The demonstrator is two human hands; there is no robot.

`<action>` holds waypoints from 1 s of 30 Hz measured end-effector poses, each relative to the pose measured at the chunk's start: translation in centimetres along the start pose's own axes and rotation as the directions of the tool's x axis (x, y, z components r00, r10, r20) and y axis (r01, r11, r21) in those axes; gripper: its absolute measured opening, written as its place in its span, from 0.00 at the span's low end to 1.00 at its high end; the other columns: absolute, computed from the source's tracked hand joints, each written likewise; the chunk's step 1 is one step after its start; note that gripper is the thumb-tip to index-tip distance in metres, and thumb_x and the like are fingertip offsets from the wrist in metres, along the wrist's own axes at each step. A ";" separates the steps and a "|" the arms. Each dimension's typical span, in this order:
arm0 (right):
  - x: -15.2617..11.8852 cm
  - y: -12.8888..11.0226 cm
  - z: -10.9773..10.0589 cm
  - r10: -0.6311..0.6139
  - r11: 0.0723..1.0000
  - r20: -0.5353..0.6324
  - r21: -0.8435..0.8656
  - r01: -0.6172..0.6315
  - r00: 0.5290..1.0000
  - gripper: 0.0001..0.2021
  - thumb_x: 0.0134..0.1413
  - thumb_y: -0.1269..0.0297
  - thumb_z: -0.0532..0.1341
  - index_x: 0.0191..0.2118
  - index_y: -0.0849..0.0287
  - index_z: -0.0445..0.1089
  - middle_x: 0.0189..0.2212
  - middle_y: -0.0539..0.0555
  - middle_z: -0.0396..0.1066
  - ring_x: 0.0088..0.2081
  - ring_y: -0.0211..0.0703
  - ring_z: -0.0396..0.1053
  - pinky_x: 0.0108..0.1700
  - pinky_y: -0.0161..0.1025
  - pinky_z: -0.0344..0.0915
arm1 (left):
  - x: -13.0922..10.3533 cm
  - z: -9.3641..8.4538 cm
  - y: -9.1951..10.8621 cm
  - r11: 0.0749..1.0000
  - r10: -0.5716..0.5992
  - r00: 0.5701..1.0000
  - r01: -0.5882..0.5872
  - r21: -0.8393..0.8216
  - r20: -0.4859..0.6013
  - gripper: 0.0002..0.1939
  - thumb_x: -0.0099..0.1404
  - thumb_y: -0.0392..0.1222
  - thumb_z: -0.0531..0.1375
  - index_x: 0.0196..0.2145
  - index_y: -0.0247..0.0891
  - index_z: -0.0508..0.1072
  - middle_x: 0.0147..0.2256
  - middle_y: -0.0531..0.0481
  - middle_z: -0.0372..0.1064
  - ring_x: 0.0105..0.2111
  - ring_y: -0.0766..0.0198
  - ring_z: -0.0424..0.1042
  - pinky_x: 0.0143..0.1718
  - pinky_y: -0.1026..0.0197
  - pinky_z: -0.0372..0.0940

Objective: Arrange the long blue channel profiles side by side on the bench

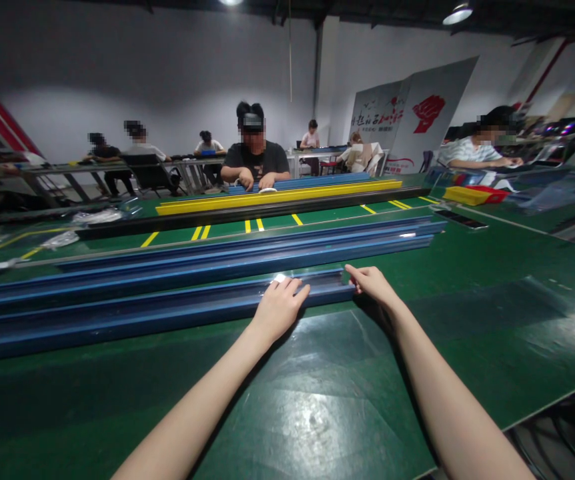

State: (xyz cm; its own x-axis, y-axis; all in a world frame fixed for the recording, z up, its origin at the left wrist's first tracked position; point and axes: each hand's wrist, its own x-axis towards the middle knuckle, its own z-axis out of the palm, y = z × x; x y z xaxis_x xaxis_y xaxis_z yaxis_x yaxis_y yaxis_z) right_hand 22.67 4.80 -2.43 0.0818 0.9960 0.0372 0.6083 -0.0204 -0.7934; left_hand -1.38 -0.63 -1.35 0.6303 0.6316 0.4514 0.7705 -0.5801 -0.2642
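A long blue channel rail lies nearest to me on the green table, its right end between my hands. My left hand rests over this rail close to that end, fingers stretched out across it. At the very end of the rail is my right hand, its thumb and index finger pinched together. Whatever is between those fingertips is too small to make out. Two more blue rails lie side by side just beyond.
A black rail and a yellow rail lie farther back, before a person seated opposite. To the right are a dark phone and a yellow tray. Clear plastic film covers part of the green table.
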 end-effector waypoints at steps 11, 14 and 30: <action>1.3 1.8 1.0 0.020 0.965 0.014 0.261 -0.023 1.000 0.25 0.43 0.40 0.53 0.21 0.61 0.67 0.17 0.53 0.65 0.16 0.32 0.57 0.20 0.33 0.56 | -0.3 0.7 0.7 0.996 0.042 0.992 -0.033 0.080 -0.115 0.13 0.64 0.33 0.50 0.45 0.35 0.66 0.40 0.45 0.69 0.39 0.60 0.67 0.36 0.59 0.59; 1.5 1.6 0.8 0.032 0.964 0.043 0.262 -0.042 0.999 0.25 0.43 0.40 0.53 0.20 0.61 0.67 0.17 0.52 0.64 0.16 0.31 0.56 0.19 0.33 0.56 | -0.3 1.0 1.3 0.993 0.012 0.989 0.005 0.116 -0.148 0.12 0.63 0.33 0.50 0.43 0.34 0.67 0.40 0.44 0.69 0.39 0.59 0.67 0.36 0.58 0.59; 0.4 1.8 1.0 -0.093 0.978 -0.051 0.182 0.101 0.994 0.22 0.46 0.43 0.53 0.20 0.59 0.64 0.14 0.46 0.57 0.18 0.33 0.55 0.22 0.32 0.52 | -0.5 1.0 2.5 0.990 -0.093 0.985 0.107 0.088 -0.147 0.14 0.63 0.36 0.50 0.47 0.36 0.67 0.45 0.43 0.68 0.45 0.57 0.66 0.41 0.57 0.60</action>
State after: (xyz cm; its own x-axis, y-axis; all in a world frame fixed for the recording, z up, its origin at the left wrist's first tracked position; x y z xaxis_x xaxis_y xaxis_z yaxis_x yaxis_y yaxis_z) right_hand 23.07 5.28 -4.46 0.0645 0.9878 0.1416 0.4597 0.0965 -0.8828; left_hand 0.29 -1.84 -3.09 0.5352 0.6003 0.5943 0.8386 -0.4619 -0.2887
